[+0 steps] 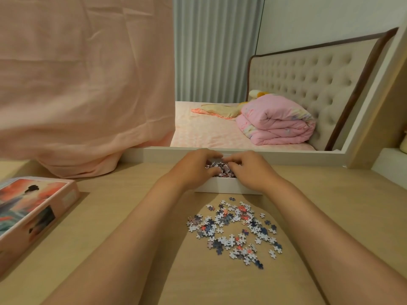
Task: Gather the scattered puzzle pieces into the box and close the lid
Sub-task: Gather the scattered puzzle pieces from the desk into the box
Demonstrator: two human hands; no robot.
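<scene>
Lid (33, 208) left of box (220, 187), pink cloth (83, 84) behind, pieces (233, 230) scattered nearer

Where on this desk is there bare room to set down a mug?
The desk is bare right of the right forearm, and on the left between the picture lid and the left forearm. Crowded: the scattered pieces between the forearms, and the white box where the left hand and right hand meet.

Warm, even indoor light leaves the room moderately bright. Soft shadows fall on the desk (330, 205) beside both forearms (136, 227) and along the right side of the lid (33, 208). The wide lens bends straight lines toward the edges, and the pink cloth (88, 84) smears at the far left.
</scene>
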